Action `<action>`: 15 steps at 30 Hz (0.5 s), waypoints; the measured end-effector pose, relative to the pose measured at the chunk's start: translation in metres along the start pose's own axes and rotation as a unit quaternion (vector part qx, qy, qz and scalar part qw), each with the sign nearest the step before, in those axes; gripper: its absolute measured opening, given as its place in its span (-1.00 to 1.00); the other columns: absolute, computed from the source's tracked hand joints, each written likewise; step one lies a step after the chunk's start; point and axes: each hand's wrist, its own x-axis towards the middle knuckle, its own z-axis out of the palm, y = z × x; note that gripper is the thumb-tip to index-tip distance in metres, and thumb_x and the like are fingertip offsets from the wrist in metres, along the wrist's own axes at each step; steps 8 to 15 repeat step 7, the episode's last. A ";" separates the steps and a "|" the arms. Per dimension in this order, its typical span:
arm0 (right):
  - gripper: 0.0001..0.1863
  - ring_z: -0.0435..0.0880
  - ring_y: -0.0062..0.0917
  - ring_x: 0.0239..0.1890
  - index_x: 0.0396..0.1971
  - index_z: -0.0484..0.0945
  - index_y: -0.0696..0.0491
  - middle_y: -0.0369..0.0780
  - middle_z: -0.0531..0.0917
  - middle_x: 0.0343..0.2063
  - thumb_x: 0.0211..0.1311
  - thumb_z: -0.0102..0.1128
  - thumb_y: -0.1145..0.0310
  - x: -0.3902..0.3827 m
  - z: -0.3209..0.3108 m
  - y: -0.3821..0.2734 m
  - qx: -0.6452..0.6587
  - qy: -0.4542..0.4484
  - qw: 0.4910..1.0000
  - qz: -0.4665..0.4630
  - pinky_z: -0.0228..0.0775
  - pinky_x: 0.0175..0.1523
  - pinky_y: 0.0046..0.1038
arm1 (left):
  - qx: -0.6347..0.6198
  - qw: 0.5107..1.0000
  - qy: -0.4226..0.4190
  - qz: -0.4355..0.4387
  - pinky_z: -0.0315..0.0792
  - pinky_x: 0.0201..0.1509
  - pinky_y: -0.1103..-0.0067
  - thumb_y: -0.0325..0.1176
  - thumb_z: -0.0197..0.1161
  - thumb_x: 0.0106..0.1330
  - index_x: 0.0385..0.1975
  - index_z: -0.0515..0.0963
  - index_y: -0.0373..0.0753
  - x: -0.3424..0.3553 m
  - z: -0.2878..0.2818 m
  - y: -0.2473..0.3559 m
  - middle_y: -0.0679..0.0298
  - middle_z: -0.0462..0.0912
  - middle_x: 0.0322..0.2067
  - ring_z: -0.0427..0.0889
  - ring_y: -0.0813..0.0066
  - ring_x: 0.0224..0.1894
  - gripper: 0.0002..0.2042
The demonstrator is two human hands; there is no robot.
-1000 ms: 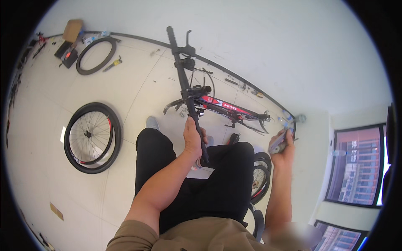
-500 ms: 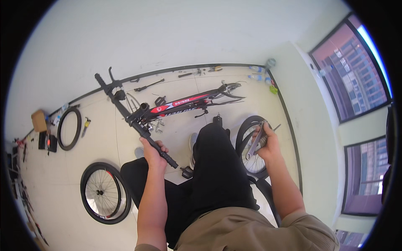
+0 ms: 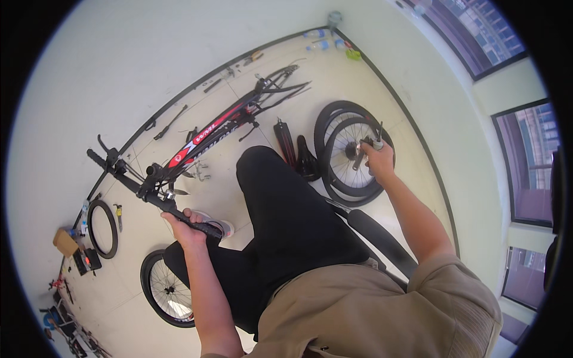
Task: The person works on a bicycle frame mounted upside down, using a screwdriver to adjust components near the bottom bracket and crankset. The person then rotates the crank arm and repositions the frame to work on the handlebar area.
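My left hand point(image 3: 187, 230) is closed round the black grip at the near end of a bicycle handlebar point(image 3: 132, 186). The bar joins a black, red and white bicycle frame point(image 3: 200, 141), which stretches away to the far right without wheels. Out to the right, my right hand point(image 3: 381, 162) is closed on silver metal pieces point(image 3: 360, 161), whose exact kind I cannot make out; a thin rod sticks up above the fingers. Below that hand lie two overlapping bicycle wheels point(image 3: 329, 174). Beside them are a black saddle point(image 3: 307, 161) and a long black and red part point(image 3: 285, 142).
Another wheel point(image 3: 149, 290) lies partly behind my left leg. Farther left are a loose tyre point(image 3: 92, 231), a yellow-handled tool point(image 3: 119, 218) and a cardboard box point(image 3: 65, 242). Pliers point(image 3: 253, 58) and plastic bottles point(image 3: 317, 45) lie along the wall. A black curved piece point(image 3: 382, 241) is by my right side.
My view has turned to the right. The right hand has moved outward over the wheels with the metal pieces. My left hand still grips the handlebar, which now appears lower left.
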 end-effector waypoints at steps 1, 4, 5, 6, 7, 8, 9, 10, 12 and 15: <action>-0.80 0.50 -0.63 -0.62 -0.33 0.62 0.13 -0.31 0.59 -0.60 0.09 0.35 0.36 0.004 -0.003 0.016 -0.009 0.002 1.000 0.013 0.33 -0.58 -0.51 | 0.005 1.000 -0.006 0.002 0.18 -0.53 0.63 0.31 -0.11 0.41 -0.10 0.39 -0.02 -0.001 -0.001 0.000 0.40 0.29 -0.56 0.23 0.58 -0.60 -0.50; -0.73 0.54 -0.63 -0.53 -0.21 0.65 0.11 -0.30 0.62 -0.55 0.07 0.38 0.34 0.016 -0.001 0.065 -0.036 -0.004 0.999 0.027 0.37 -0.55 -0.54 | 0.014 1.000 -0.019 0.003 0.17 -0.54 0.64 0.30 -0.10 0.41 -0.06 0.39 -0.04 -0.002 -0.001 -0.003 0.41 0.27 -0.57 0.21 0.59 -0.60 -0.49; -0.71 0.54 -0.63 -0.53 -0.20 0.66 0.11 -0.30 0.63 -0.55 0.07 0.39 0.34 0.016 0.003 0.079 -0.045 -0.012 0.999 0.018 0.38 -0.54 -0.54 | 0.016 1.000 -0.023 0.002 0.17 -0.54 0.64 0.30 -0.10 0.41 -0.04 0.39 -0.03 0.001 -0.006 -0.003 0.41 0.27 -0.57 0.21 0.59 -0.60 -0.49; -0.70 0.54 -0.63 -0.53 -0.18 0.67 0.11 -0.29 0.63 -0.55 0.07 0.39 0.34 0.016 0.006 0.091 -0.056 -0.019 0.998 0.008 0.39 -0.52 -0.54 | 0.017 0.999 -0.027 -0.001 0.17 -0.53 0.64 0.30 -0.10 0.41 -0.03 0.39 -0.03 0.006 -0.012 -0.003 0.41 0.27 -0.57 0.21 0.59 -0.60 -0.49; -0.63 0.61 -0.53 -0.45 -0.08 0.66 0.09 -0.24 0.74 -0.32 0.08 0.39 0.32 0.022 0.009 0.108 -0.124 -0.048 0.991 -0.011 0.52 -0.22 -0.43 | 0.022 0.999 -0.030 0.005 0.17 -0.53 0.64 0.34 -0.09 0.38 0.03 0.37 -0.03 0.010 -0.017 -0.004 0.41 0.26 -0.56 0.21 0.58 -0.61 -0.44; -0.63 0.61 -0.53 -0.45 -0.08 0.66 0.09 -0.24 0.74 -0.32 0.08 0.39 0.32 0.022 0.009 0.108 -0.124 -0.048 0.991 -0.011 0.52 -0.22 -0.43 | 0.022 0.999 -0.030 0.005 0.17 -0.53 0.64 0.34 -0.09 0.38 0.03 0.37 -0.03 0.010 -0.017 -0.004 0.41 0.26 -0.56 0.21 0.58 -0.61 -0.44; -0.63 0.61 -0.53 -0.45 -0.08 0.66 0.09 -0.24 0.74 -0.32 0.08 0.39 0.32 0.022 0.009 0.108 -0.124 -0.048 0.991 -0.011 0.52 -0.22 -0.43 | 0.022 0.999 -0.030 0.005 0.17 -0.53 0.64 0.34 -0.09 0.38 0.03 0.37 -0.03 0.010 -0.017 -0.004 0.41 0.26 -0.56 0.21 0.58 -0.61 -0.44; -0.63 0.61 -0.53 -0.45 -0.08 0.66 0.09 -0.24 0.74 -0.32 0.08 0.39 0.32 0.022 0.009 0.108 -0.124 -0.048 0.991 -0.011 0.52 -0.22 -0.43 | 0.022 0.999 -0.030 0.005 0.17 -0.53 0.64 0.34 -0.09 0.38 0.03 0.37 -0.03 0.010 -0.017 -0.004 0.41 0.26 -0.56 0.21 0.58 -0.61 -0.44; -0.63 0.61 -0.53 -0.45 -0.08 0.66 0.09 -0.24 0.74 -0.32 0.08 0.39 0.32 0.022 0.009 0.108 -0.124 -0.048 0.991 -0.011 0.52 -0.22 -0.43 | 0.022 0.999 -0.030 0.005 0.17 -0.53 0.64 0.34 -0.09 0.38 0.03 0.37 -0.03 0.010 -0.017 -0.004 0.41 0.26 -0.56 0.21 0.58 -0.61 -0.44; -0.63 0.61 -0.53 -0.45 -0.08 0.66 0.09 -0.24 0.74 -0.32 0.08 0.39 0.32 0.022 0.009 0.108 -0.124 -0.048 0.991 -0.011 0.52 -0.22 -0.43 | 0.022 0.999 -0.030 0.005 0.17 -0.53 0.64 0.34 -0.09 0.38 0.03 0.37 -0.03 0.010 -0.017 -0.004 0.41 0.26 -0.56 0.21 0.58 -0.61 -0.44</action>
